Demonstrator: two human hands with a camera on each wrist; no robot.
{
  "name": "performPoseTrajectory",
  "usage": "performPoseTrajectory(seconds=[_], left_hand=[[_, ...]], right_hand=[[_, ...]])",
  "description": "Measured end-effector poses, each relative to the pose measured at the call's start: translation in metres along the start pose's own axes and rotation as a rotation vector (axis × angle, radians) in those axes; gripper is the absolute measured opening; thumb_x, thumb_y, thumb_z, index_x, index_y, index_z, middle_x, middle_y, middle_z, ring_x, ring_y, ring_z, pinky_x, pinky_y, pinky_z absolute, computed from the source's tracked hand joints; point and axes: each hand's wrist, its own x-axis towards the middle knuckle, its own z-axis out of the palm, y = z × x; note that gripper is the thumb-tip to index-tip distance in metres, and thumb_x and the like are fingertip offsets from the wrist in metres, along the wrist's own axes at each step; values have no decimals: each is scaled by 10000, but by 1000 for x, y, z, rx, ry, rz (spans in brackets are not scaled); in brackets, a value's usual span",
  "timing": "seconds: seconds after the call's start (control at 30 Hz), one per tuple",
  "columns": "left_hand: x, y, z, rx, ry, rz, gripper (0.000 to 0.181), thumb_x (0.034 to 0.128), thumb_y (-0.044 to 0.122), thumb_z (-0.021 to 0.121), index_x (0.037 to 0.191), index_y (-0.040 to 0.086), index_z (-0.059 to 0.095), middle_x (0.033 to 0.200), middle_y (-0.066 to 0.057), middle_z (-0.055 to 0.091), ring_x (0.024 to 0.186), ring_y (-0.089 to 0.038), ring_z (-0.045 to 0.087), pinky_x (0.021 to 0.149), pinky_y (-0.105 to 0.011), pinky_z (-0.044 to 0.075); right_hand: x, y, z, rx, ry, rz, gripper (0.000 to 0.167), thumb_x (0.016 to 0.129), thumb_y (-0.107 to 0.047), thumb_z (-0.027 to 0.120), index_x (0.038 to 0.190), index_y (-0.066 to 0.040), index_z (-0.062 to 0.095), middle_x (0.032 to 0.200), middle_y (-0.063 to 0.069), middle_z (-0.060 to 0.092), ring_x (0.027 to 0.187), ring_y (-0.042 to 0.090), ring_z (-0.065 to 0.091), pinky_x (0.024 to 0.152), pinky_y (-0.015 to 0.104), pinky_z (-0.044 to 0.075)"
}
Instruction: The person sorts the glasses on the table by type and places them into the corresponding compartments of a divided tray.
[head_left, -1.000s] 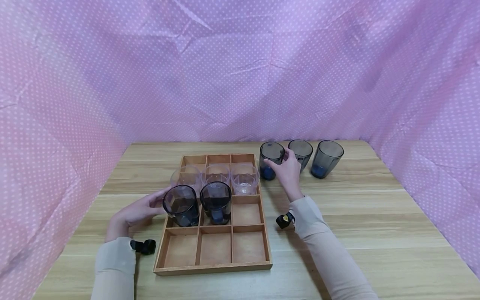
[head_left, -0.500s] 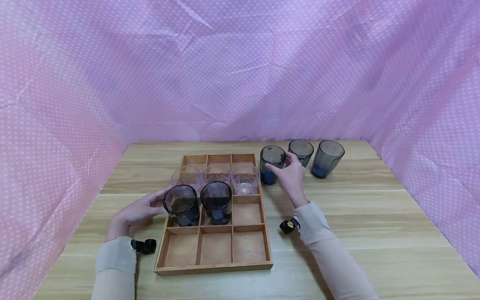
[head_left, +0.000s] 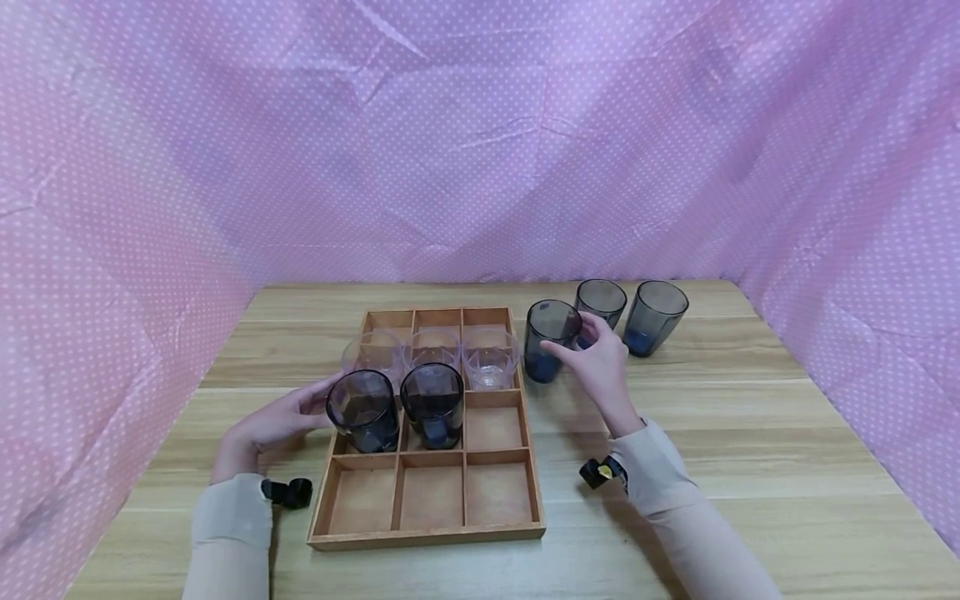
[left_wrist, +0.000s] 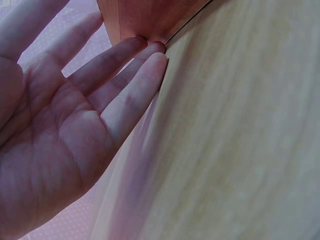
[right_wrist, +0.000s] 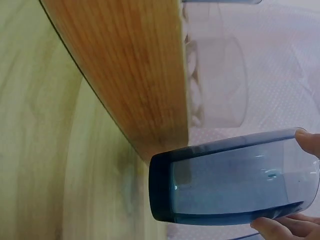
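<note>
My right hand (head_left: 600, 365) grips a smoky dark glass tumbler (head_left: 538, 367) near its rim, between thumb and fingers. This tumbler is by the right side of a wooden compartment tray (head_left: 427, 540); in the right wrist view the tumbler (right_wrist: 225, 180) overlaps the tray's side wall (right_wrist: 125, 70). Extended fingers of my left hand (head_left: 281, 419) touch the tray's left side wall, as the left wrist view shows with the hand (left_wrist: 65, 125). Two dark tumblers, one on the left (head_left: 363, 414) and one in the middle (head_left: 432, 410), occupy a tray row. Behind them stand three clear glasses (head_left: 491, 362).
Two more dark tumblers, one nearer (head_left: 600, 293) and one farther right (head_left: 655, 318), stand at the table's back right. A pink dotted cloth (head_left: 480, 150) hangs around the wooden table (head_left: 735, 433). Low dividers (head_left: 464, 492) split the tray.
The right hand has brought the dark tumbler away from the back row, toward me and slightly right. My left hand and the tray stay in place.
</note>
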Motion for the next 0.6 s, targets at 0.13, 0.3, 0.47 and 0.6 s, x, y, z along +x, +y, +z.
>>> performPoseTrajectory(seconds=[0.13, 0.3, 0.47, 0.6], left_hand=[[0, 1, 0, -1, -5, -6, 770, 943, 127, 608, 1564, 134, 152, 1401, 242, 424, 1236, 116, 449, 982, -92, 368], [0, 1, 0, -10, 3, -35, 782, 940, 139, 615, 1565, 141, 145, 1461, 140, 414, 1233, 122, 446, 982, -97, 367], [-1, 0, 0, 0, 13, -19, 777, 942, 132, 607, 1550, 46, 132, 1545, -39, 312, 1226, 164, 412, 978, -85, 361], [-1, -2, 0, 3, 11, -14, 773, 942, 138, 610, 1551, 52, 141, 1503, 78, 351, 1235, 169, 398, 984, -74, 350]], right_hand=[[-9, -4, -8, 1, -14, -11, 747, 705, -216, 875, 1330, 0, 527, 1355, 215, 572, 1272, 329, 541, 975, 403, 516], [-19, -10, -18, -1, -26, -27, 704, 705, -210, 874, 1304, -26, 553, 1313, 180, 615, 1257, 287, 559, 948, 388, 529], [-26, -15, -24, 24, -39, -35, 687, 702, -186, 874, 1293, -28, 561, 1276, 169, 643, 1236, 268, 572, 930, 367, 533], [-31, -18, -27, 17, -47, -33, 709, 702, -197, 876, 1311, -31, 553, 1279, 159, 642, 1237, 274, 572, 930, 381, 535]])
